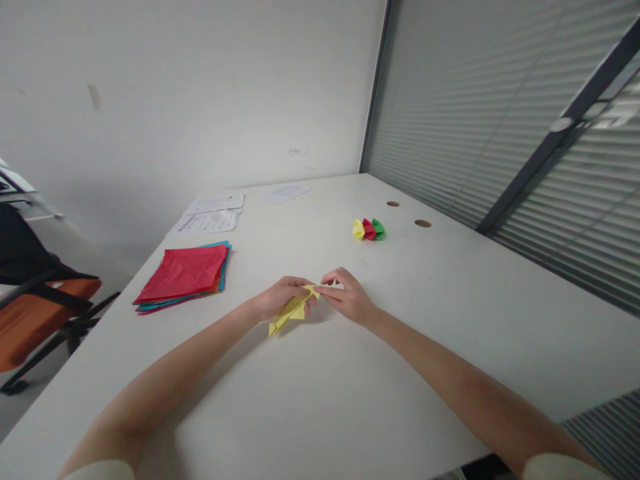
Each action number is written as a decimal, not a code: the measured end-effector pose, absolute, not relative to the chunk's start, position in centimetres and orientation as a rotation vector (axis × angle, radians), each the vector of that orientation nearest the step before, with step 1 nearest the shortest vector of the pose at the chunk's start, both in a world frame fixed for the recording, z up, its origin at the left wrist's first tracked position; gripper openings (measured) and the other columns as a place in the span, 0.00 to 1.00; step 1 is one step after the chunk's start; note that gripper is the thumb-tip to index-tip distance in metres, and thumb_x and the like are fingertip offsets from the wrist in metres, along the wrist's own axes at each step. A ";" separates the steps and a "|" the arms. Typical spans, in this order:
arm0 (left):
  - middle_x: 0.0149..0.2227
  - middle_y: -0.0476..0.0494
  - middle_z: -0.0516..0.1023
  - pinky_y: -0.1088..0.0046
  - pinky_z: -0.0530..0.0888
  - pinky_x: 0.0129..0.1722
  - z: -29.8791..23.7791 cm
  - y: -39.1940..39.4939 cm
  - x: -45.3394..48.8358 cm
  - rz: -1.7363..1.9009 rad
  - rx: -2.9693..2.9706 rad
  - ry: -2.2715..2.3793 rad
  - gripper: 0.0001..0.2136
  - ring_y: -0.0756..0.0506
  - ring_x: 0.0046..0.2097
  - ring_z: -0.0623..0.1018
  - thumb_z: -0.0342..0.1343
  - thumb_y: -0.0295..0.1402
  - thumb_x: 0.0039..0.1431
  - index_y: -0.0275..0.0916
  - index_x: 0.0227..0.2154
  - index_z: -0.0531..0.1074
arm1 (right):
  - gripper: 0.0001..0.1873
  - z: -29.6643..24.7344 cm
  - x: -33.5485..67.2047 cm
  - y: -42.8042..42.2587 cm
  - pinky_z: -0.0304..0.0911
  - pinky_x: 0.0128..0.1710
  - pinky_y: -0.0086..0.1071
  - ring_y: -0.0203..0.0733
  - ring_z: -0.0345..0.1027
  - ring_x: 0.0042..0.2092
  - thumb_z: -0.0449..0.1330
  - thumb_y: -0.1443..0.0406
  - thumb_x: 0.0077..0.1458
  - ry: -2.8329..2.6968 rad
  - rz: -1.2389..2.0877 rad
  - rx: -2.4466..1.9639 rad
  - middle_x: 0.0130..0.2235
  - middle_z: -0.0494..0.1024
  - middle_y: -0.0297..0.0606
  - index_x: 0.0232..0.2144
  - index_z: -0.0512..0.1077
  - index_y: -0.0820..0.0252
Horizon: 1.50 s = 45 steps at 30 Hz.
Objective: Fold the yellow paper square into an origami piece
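Observation:
A partly folded yellow paper (291,311) sits just above the white table (320,387), held between both hands. My left hand (280,297) wraps round its middle, fingers closed on it. My right hand (347,293) pinches the paper's upper tip with thumb and fingers. The folded piece is long and narrow, and its lower end points toward me on the left.
A stack of coloured paper sheets (185,275), red on top, lies to the left. Three small folded pieces (369,229), yellow, red and green, stand further back. Printed sheets (213,213) lie at the far edge. An orange chair (35,313) stands left of the table. Blinds cover the right wall.

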<state>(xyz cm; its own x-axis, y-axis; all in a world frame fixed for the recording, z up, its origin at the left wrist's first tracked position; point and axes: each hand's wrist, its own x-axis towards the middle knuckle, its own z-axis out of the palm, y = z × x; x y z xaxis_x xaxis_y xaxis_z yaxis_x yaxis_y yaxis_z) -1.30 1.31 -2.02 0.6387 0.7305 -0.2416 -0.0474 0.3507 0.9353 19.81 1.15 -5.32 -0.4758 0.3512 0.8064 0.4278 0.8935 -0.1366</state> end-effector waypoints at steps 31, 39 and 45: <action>0.23 0.43 0.76 0.79 0.65 0.24 -1.4 0.2 -0.6 0.600 1.860 0.961 0.20 0.52 0.23 0.72 0.48 0.45 0.62 0.32 0.29 0.75 | 0.14 -5.3 18.3 0.7 0.59 0.31 0.31 0.36 0.64 0.29 0.59 0.57 0.58 -1.827 0.552 -0.821 0.25 0.72 0.34 0.25 0.75 0.58; 0.23 0.43 0.76 0.78 0.66 0.25 -1.3 0.2 -0.5 0.614 1.852 0.964 0.19 0.50 0.25 0.74 0.49 0.45 0.61 0.33 0.29 0.75 | 0.13 -4.8 18.1 0.6 0.59 0.29 0.31 0.36 0.63 0.28 0.59 0.58 0.56 -1.763 0.672 -0.880 0.25 0.71 0.33 0.23 0.72 0.58; 0.23 0.43 0.76 0.78 0.67 0.25 -1.3 0.1 -0.4 0.619 1.840 0.979 0.19 0.50 0.24 0.74 0.49 0.44 0.61 0.33 0.28 0.75 | 0.13 -5.0 17.9 0.5 0.58 0.30 0.31 0.36 0.62 0.28 0.57 0.61 0.57 -1.808 0.638 -0.904 0.24 0.70 0.32 0.22 0.69 0.58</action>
<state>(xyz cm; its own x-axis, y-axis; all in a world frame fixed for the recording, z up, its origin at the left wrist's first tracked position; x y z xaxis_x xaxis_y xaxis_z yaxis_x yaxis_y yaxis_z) -0.44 0.13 -1.31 0.5551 0.8317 0.0067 0.3628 -0.2494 0.8979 17.95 0.51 -4.98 -0.2452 0.8101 0.5325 0.2968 0.5856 -0.7543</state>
